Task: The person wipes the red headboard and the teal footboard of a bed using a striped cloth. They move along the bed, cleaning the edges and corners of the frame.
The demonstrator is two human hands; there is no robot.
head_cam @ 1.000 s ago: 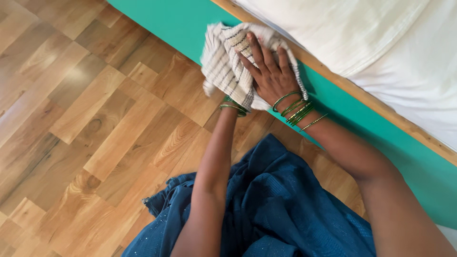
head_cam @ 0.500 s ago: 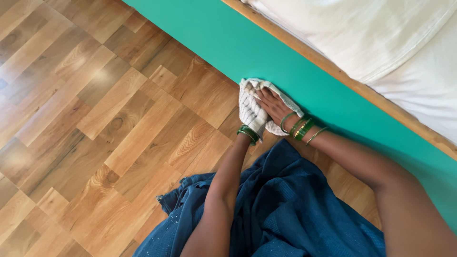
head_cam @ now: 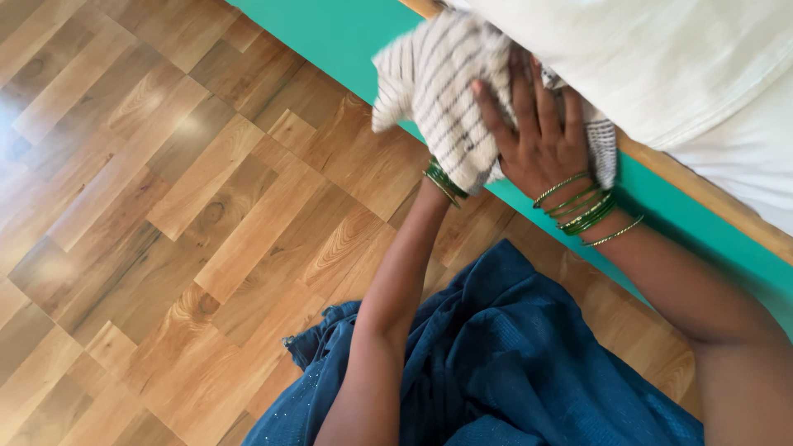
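Observation:
A white cloth with thin dark stripes (head_cam: 446, 91) is pressed against the green side panel (head_cam: 355, 33) of a bed, up near its wooden rail (head_cam: 702, 194). My right hand (head_cam: 537, 132) lies flat on the cloth, fingers spread and pointing up, green bangles on the wrist. My left hand is hidden under the cloth; only its wrist with green bangles (head_cam: 443, 179) shows, so it seems to grip the cloth from beneath.
A white mattress cover (head_cam: 661, 58) hangs over the rail at the upper right. Wood-patterned floor (head_cam: 165, 206) fills the left half. Dark blue fabric of my clothing (head_cam: 496, 355) spreads over the floor at the bottom.
Both hands and the cloth have gone from the bottom of the green panel by the floor up to the wooden rail. One second ago they were also high on the panel.

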